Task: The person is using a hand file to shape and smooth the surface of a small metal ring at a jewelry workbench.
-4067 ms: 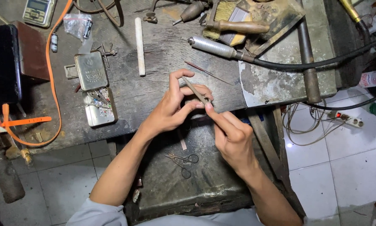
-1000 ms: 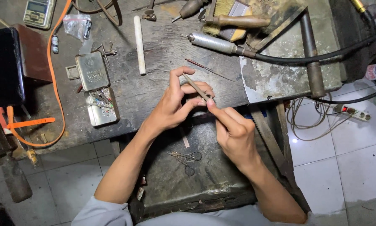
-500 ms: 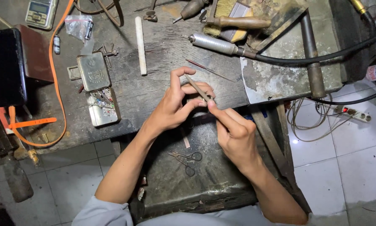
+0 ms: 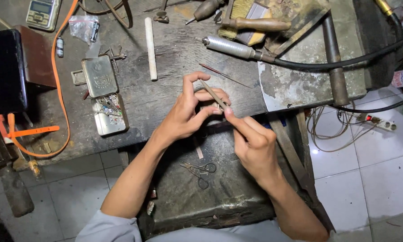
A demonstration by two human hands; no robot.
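Closest to you, down in the dark tray point(image 4: 237, 197) under the bench edge, a small pair of scissors point(image 4: 200, 170) lies flat, apart from both hands.

Above it your right hand point(image 4: 255, 145) is closed around the lower end of a thin file point(image 4: 213, 95), with the forefinger stretched along it. The long axis of the file goes from this hand up and to the left, so its tip points toward the far side of the bench. Your left hand point(image 4: 188, 112) is also closed, the thumb and fingers pinching a small piece under the file; the piece is too small and too hidden to say what it is. The file touches the left fingers, and the two hands meet at the bench edge. The left hand is the one nearer to the piece, and the right hand is behind the file.

On the worn wooden bench point(image 4: 165, 103), left of your hands, an open metal tin point(image 4: 107, 96) shows small coloured bits in its lower half. Its lid has a stamped oval mark. Farther away lie a white rod point(image 4: 150, 48) and a thin needle tool point(image 4: 224, 75). At the far edge you see a silver rotary handpiece point(image 4: 230, 47) with a black cable, a brush point(image 4: 250, 22), a clear plastic bag point(image 4: 84, 27) and a small pocket scale point(image 4: 42, 13). A black box point(image 4: 6, 69) stands at the far left.
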